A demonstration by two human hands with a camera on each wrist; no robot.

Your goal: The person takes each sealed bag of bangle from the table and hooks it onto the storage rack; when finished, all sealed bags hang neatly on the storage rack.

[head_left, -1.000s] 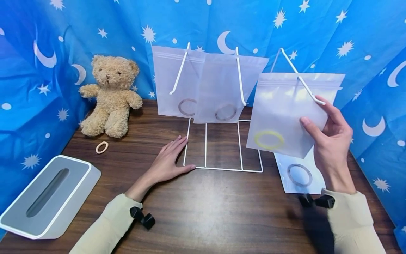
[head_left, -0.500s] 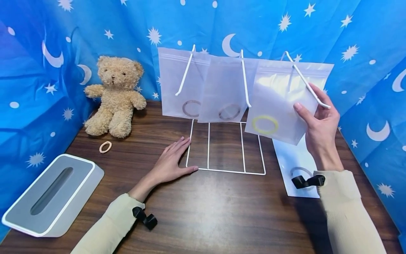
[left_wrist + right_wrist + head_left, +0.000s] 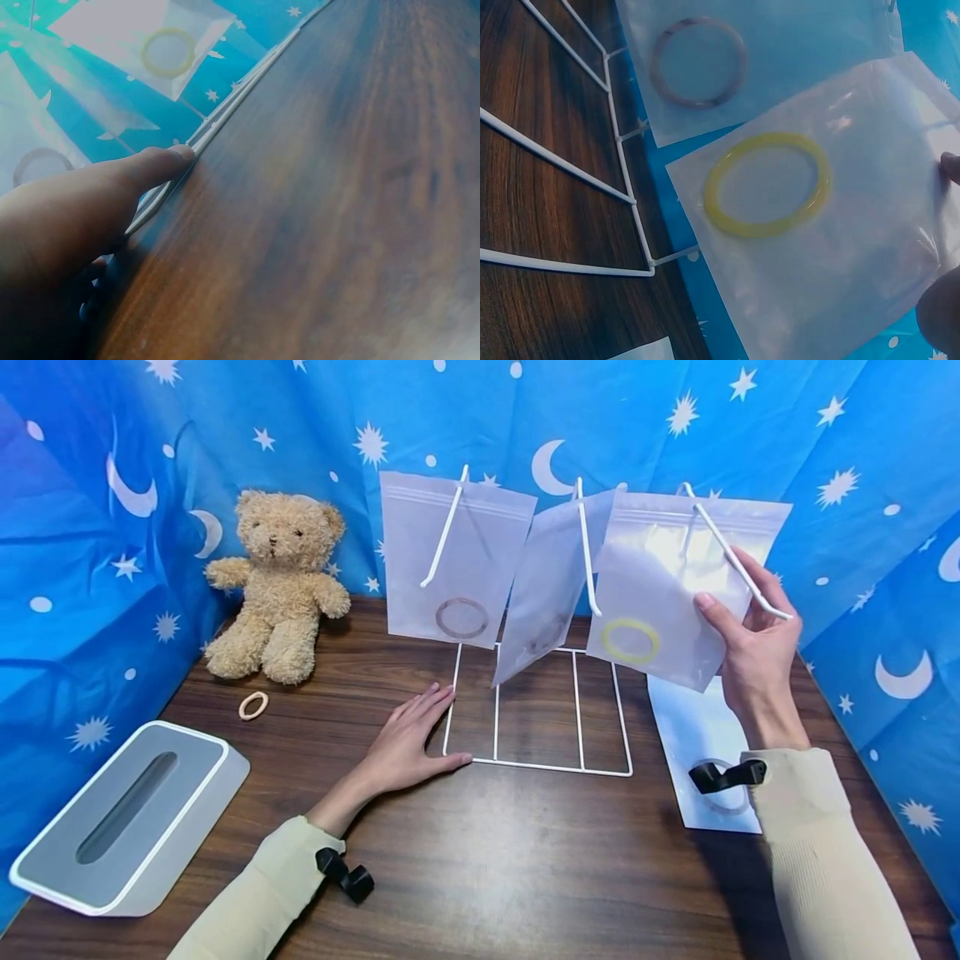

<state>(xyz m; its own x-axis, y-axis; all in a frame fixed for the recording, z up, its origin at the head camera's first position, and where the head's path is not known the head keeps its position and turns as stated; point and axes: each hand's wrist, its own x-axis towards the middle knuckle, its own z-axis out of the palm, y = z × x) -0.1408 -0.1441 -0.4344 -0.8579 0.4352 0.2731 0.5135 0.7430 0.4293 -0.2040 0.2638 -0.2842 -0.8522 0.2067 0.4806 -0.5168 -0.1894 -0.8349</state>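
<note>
My right hand [image 3: 761, 635] pinches the right edge of a frosted zip bag [image 3: 652, 585], thumb in front and fingers behind. Inside that bag lies a yellow bangle [image 3: 769, 184]; the bag hangs on the right hook of a white wire rack [image 3: 551, 767]. My left hand [image 3: 405, 739] rests at the rack base's front left corner, its fingers fairly straight and its thumb [image 3: 169, 161] touching the wire. Two more zip bags hang from the other hooks: the left one [image 3: 450, 560] shows a brownish bangle, while the middle one [image 3: 543, 585] is turned nearly edge-on.
Under my right wrist, a flat bag [image 3: 693, 735] with a bangle lies on the table. A teddy bear [image 3: 273, 585] sits at the back left with a small beige ring [image 3: 253, 705] before it. A grey-topped tissue box [image 3: 127, 818] stands at front left.
My right hand has moved the yellow bangle's bag up and back along its hook. The middle bag has swung from facing me to nearly edge-on. My left hand has kept its place on the rack.
</note>
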